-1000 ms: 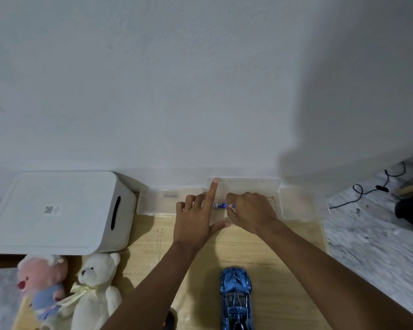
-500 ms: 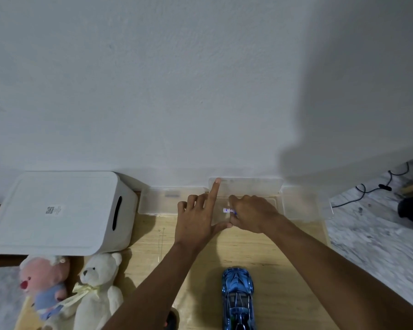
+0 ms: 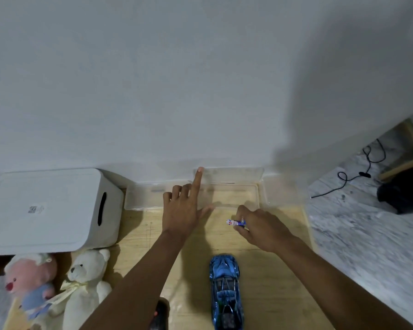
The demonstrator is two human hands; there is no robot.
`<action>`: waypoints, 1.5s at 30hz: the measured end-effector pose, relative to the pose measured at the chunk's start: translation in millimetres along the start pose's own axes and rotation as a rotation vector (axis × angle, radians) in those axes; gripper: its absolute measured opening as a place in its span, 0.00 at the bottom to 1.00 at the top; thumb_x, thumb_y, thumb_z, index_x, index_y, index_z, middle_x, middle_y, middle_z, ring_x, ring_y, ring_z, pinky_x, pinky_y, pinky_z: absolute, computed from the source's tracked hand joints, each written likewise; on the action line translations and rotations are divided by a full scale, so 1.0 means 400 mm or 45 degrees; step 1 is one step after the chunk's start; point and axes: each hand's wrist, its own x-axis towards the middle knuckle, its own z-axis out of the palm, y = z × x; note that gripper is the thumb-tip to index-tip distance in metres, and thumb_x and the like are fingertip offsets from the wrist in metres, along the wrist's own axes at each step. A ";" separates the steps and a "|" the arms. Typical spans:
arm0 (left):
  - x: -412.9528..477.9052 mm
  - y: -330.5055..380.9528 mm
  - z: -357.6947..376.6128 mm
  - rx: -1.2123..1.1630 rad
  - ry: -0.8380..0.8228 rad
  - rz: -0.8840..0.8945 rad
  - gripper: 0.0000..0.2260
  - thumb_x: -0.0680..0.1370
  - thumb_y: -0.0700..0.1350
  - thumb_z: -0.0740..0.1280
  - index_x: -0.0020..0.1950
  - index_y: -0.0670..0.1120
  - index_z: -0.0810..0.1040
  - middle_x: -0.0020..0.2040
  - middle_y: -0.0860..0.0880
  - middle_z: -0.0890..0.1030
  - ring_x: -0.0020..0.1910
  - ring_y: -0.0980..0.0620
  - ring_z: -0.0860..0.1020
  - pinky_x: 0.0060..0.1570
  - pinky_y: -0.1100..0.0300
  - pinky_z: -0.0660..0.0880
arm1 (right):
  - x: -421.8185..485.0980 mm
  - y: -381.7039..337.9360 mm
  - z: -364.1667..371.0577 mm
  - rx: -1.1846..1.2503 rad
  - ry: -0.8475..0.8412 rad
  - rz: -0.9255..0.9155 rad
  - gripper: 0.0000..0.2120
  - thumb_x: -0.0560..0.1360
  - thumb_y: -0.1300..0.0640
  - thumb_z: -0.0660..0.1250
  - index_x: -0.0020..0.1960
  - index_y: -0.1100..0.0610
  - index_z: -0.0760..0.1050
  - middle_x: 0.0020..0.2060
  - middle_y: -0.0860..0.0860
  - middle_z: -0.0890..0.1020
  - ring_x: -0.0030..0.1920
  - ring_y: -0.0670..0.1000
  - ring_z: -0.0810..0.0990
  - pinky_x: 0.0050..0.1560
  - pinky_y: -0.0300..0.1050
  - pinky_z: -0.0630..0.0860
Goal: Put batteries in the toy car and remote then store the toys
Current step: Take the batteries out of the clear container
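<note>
The step in hand is getting a battery. The right hand (image 3: 260, 227) pinches a battery (image 3: 234, 222) just in front of the clear box (image 3: 258, 196). The left hand (image 3: 186, 210) props the lid (image 3: 234, 175) up with one straight finger. Its other fingers are bent and hold nothing. The car (image 3: 225, 291) sits near, roof up, so I think it must be flipped next to find the battery door. A dark thing (image 3: 160, 315) by the left arm may be the remote, but it is mostly hidden.
</note>
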 end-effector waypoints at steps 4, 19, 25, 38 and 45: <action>-0.005 0.004 -0.001 0.054 0.016 -0.004 0.48 0.76 0.74 0.57 0.84 0.50 0.38 0.56 0.46 0.82 0.52 0.44 0.78 0.49 0.47 0.73 | 0.032 -0.027 0.040 -0.096 0.073 0.066 0.14 0.81 0.44 0.62 0.61 0.52 0.69 0.48 0.54 0.83 0.44 0.57 0.82 0.39 0.47 0.75; -0.009 0.025 -0.014 0.126 -0.029 -0.072 0.46 0.78 0.74 0.53 0.84 0.47 0.42 0.47 0.46 0.80 0.46 0.45 0.75 0.45 0.49 0.72 | 0.038 -0.021 0.090 -0.085 0.314 0.023 0.13 0.78 0.45 0.62 0.57 0.52 0.74 0.39 0.47 0.84 0.36 0.53 0.83 0.34 0.43 0.72; -0.015 0.029 -0.015 0.121 -0.026 -0.090 0.47 0.77 0.74 0.56 0.84 0.47 0.42 0.46 0.46 0.80 0.45 0.45 0.75 0.44 0.49 0.72 | -0.004 0.006 0.114 0.028 0.094 -0.164 0.09 0.81 0.49 0.56 0.58 0.52 0.68 0.48 0.47 0.78 0.38 0.55 0.78 0.38 0.47 0.71; -0.013 0.030 -0.009 0.085 -0.018 -0.110 0.47 0.77 0.74 0.57 0.84 0.49 0.41 0.48 0.46 0.80 0.47 0.45 0.76 0.46 0.48 0.73 | 0.027 -0.008 0.130 -0.166 0.358 -0.074 0.14 0.72 0.55 0.73 0.57 0.52 0.77 0.52 0.49 0.78 0.38 0.54 0.82 0.30 0.47 0.76; -0.015 0.028 -0.005 0.070 -0.015 -0.114 0.46 0.77 0.74 0.56 0.84 0.49 0.41 0.48 0.46 0.80 0.46 0.45 0.75 0.45 0.48 0.72 | -0.005 0.004 0.145 -0.091 0.243 -0.274 0.22 0.73 0.62 0.62 0.67 0.51 0.72 0.61 0.47 0.74 0.59 0.51 0.73 0.43 0.46 0.77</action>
